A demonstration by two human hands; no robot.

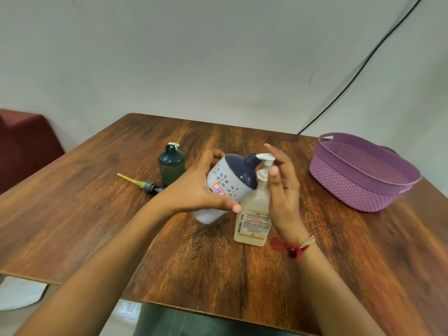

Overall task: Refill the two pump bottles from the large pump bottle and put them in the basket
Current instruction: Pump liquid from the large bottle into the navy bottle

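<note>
My left hand (194,190) grips a white pump bottle with a flower pattern and a navy top (229,181), tilted so its open neck sits under the white nozzle (265,157) of the large pump bottle (254,214). The large bottle stands upright at the table's middle, with pale liquid and a printed label. My right hand (283,190) is beside its pump head, fingers fairly straight, thumb at the pump top. A dark green bottle (171,166) stands open to the left. Its pump with a yellow tube (145,185) lies on the table beside it. The purple basket (351,190) holds nothing.
The wooden table (97,214) has its near edge close to my body. A small white pump head (174,144) shows just behind the green bottle. A black cable (363,64) runs down the wall at the back right. A dark red seat (24,141) stands at the far left.
</note>
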